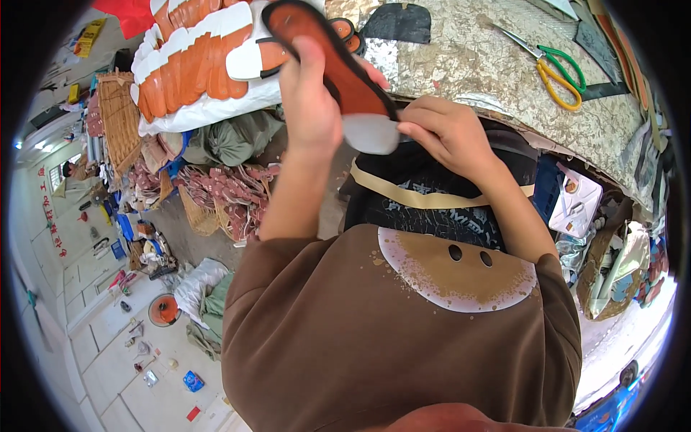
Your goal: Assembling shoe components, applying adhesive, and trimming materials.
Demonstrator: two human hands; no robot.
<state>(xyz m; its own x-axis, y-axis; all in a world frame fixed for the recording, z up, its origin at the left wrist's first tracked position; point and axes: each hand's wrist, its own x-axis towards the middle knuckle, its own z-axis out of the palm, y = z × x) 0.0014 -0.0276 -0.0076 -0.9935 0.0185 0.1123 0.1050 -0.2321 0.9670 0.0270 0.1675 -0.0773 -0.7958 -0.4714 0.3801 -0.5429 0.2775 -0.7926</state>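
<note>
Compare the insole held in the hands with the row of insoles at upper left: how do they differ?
The held insole is a single piece raised between the left hand and right hand; the row of insoles lies overlapping on white material. The held insole has a black border; the row of insoles shows none. Both combine orange-brown with a whitish end.

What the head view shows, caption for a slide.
Left hand grips a black-edged orange insole, right hand at its white end.
</note>
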